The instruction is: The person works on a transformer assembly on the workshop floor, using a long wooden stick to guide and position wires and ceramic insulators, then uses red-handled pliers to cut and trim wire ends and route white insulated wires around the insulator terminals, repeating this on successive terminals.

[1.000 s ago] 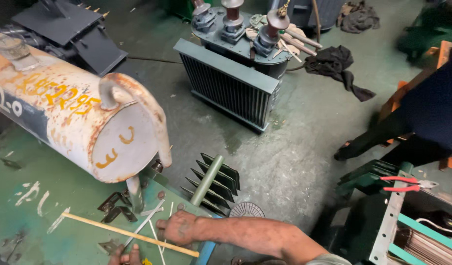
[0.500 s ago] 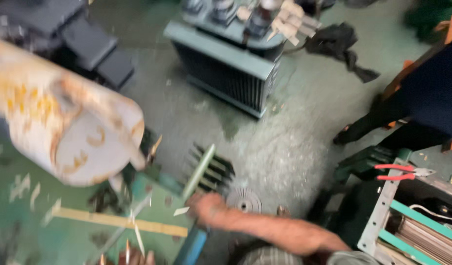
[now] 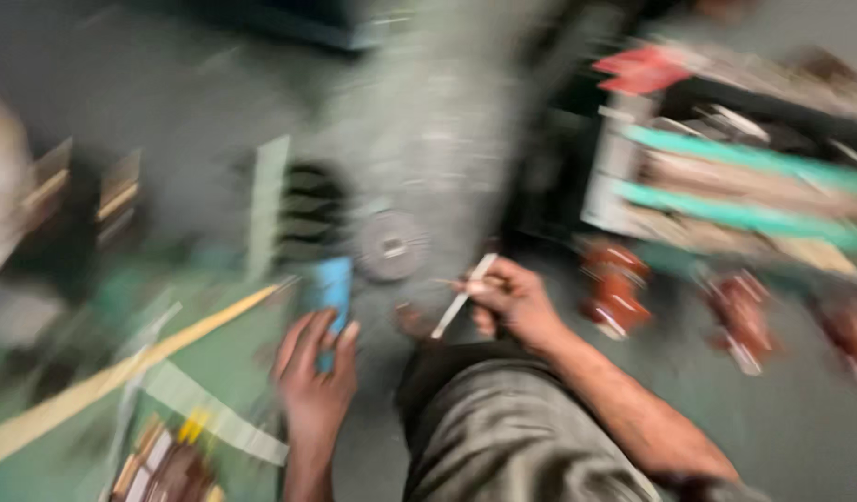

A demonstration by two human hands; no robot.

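The picture is heavily blurred by head motion. My right hand [image 3: 514, 302] is at centre, fingers closed on a thin pale strip [image 3: 462, 297] that slants up to the right. My left hand [image 3: 315, 372] rests at the right edge of a green work surface [image 3: 215, 363], fingers against a blue block [image 3: 331, 288] at that edge. My knee in grey trousers [image 3: 503, 428] lies between the two hands.
A long yellowish stick [image 3: 122, 372] lies slanted across the green surface, with pale strips [image 3: 215, 418] near it. A round grey disc [image 3: 389, 245] and a dark finned part [image 3: 303, 218] lie on the concrete floor. A green-and-white frame [image 3: 744, 186] and reddish-brown insulators [image 3: 614, 288] sit to the right.
The view has swung down and to the right. My right hand has left the green surface and now holds a thin pale strip over the floor; my left hand has come up to the blue block.
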